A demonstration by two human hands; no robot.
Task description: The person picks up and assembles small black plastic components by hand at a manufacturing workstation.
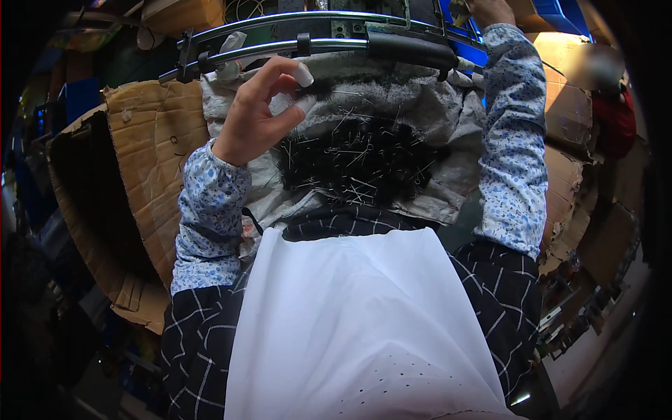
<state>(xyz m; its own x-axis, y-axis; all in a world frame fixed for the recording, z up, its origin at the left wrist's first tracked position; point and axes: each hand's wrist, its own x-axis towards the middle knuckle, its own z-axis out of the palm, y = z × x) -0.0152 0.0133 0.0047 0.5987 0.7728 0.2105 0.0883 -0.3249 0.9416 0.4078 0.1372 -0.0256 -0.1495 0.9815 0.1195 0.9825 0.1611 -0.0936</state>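
Note:
My left hand (260,112), with white covers on its thumb and index fingertips, pinches a small black-bristled wire brush (323,87). The brush's thin wire end points right. Just below, a heap of similar black brushes with looped wire ends (350,157) lies on a pale grey woven sheet (441,203) above my lap. My right arm stretches to the far right, where my right hand (492,11) is cut by the upper edge. Its fingers close around a small yellowish piece (459,11) that I cannot make out.
Two metal rails (273,46) with a dark sleeve (413,50) cross beyond the sheet, before a machine. An open cardboard box (150,154) stands at left; more cardboard (563,105) is at right. Blue bins (560,17) sit far right. Someone in red (614,122) is nearby.

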